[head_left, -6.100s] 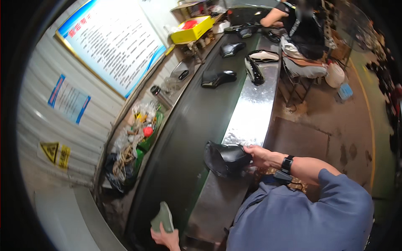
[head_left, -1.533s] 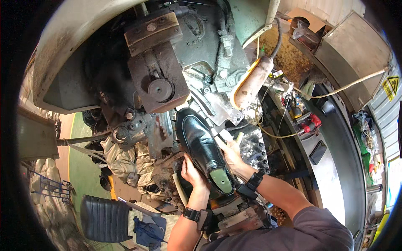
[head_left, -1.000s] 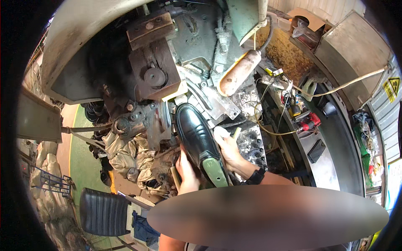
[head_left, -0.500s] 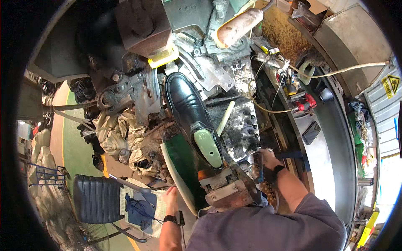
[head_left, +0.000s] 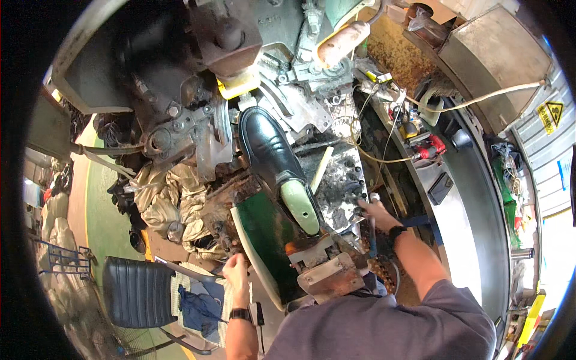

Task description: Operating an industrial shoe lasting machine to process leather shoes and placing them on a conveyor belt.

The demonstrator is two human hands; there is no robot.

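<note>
Black shoe (head_left: 270, 144) sits in the machine (head_left: 216, 144); I see the left hand (head_left: 236, 271) and right hand (head_left: 378, 216) away from it, though both held it a second ago. Whether they grip anything, I cannot tell. Likely, the machine supports it alone.

A plain greyish-purple shirt (head_left: 372, 327) with short sleeves (head_left: 451, 291) is being worn, along with a black wristband (head_left: 240, 314) beside a small dark unit (head_left: 260, 313) and thin cable (head_left: 262, 339) below the bare left hand (head_left: 236, 272), and another black wristband (head_left: 397, 233) below the bare right hand (head_left: 377, 215).
</note>
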